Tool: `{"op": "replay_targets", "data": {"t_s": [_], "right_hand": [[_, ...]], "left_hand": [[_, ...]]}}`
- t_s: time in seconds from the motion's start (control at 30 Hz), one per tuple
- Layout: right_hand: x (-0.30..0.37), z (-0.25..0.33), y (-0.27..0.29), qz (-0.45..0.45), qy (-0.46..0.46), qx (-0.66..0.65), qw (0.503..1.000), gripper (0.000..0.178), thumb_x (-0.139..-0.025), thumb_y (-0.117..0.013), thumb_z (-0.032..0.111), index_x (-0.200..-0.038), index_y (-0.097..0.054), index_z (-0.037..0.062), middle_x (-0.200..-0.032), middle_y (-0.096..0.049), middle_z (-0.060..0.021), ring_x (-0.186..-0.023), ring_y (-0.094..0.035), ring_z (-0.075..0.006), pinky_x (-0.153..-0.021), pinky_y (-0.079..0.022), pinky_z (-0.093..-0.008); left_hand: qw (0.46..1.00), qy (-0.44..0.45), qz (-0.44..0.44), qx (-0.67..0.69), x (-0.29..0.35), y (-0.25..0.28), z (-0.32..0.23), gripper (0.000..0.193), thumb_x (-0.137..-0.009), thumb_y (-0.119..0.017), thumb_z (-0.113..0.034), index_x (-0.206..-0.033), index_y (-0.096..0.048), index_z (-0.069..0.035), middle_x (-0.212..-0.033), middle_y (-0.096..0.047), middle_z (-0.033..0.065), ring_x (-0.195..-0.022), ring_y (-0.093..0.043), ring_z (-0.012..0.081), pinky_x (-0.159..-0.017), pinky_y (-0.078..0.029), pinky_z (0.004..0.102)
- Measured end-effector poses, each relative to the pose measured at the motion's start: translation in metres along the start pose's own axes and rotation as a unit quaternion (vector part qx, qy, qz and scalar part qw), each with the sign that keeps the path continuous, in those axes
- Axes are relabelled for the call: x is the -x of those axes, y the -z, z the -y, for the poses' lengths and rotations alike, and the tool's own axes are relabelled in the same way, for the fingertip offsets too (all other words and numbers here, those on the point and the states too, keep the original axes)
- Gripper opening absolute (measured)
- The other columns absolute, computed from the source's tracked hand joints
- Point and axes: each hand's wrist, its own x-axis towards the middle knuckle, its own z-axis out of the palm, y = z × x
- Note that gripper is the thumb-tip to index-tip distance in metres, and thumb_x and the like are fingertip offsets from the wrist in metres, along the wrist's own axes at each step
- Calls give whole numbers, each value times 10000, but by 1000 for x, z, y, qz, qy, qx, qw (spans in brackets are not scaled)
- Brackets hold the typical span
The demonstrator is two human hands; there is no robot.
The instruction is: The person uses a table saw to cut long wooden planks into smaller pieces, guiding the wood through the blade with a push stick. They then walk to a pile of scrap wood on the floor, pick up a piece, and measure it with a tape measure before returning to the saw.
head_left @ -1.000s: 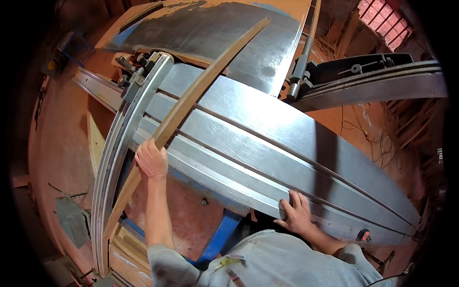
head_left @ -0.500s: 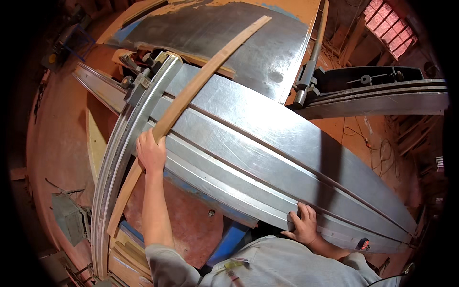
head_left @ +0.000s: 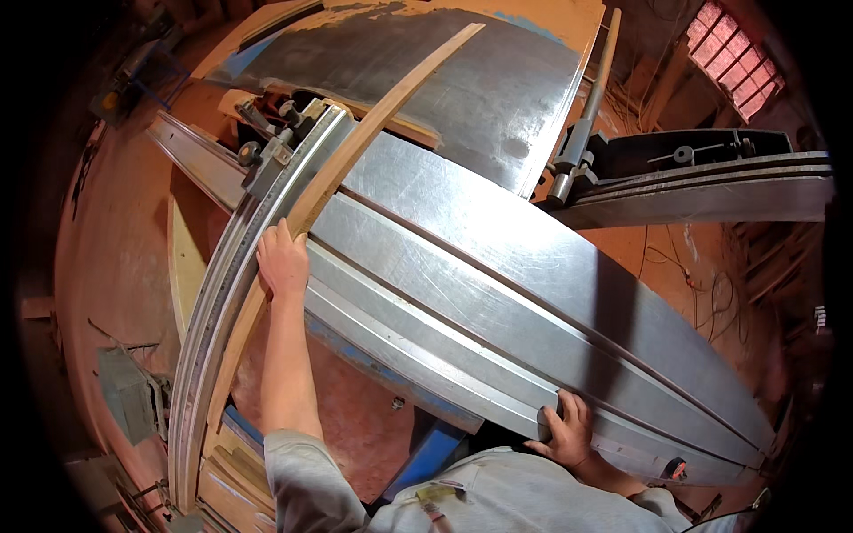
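A long wooden strip lies slantwise across the metal sliding table of a panel saw, its near end reaching past the table's front edge. My left hand is wrapped round the strip near its middle, fingers over the top. Close along the strip's left side runs a metal crosscut fence with a scale. Resting at the front edge of the sliding table, my right hand grips that edge with bent fingers, beside a dark end piece. The underside of the left hand's grip is hidden.
Beyond the sliding table is a dark steel saw table dusted with sawdust. A metal rail and a round bar stand at the right. Several wooden pieces lie at the near left, next to the fence. A small red-black knob sits at the right.
The strip has shifted left against the table, so it lies closer to the fence. My left hand has moved with it, still holding on. My right hand keeps its place on the edge.
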Motion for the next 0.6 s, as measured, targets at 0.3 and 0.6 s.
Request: {"op": "replay_targets", "data": {"t_s": [0.3, 0.6], "right_hand": [[1, 0, 1, 5, -4, -9, 1000, 752, -520, -926, 410, -1142, -626, 113, -1365, -443, -217, -1244, -428, -403, -1025, -370, -520], [5, 2, -11, -2, 7, 1, 1000, 796, -510, -932, 418, -1162, -607, 98, -1387, -417, -246, -1247, -412, -421, -1014, -365, -528]], "left_hand": [[992, 67, -5, -111, -4, 18, -20, 482, -824, -765, -281, -1220, -598, -64, -1257, -540, 140, -1182, -492, 336, -974, -426, 475], [985, 137, 28, -102, -23, 25, -7, 916, -722, -835, -435, -1398, -410, 14, -1397, -461, 187, -1323, -402, 358, -1108, -328, 500]]}}
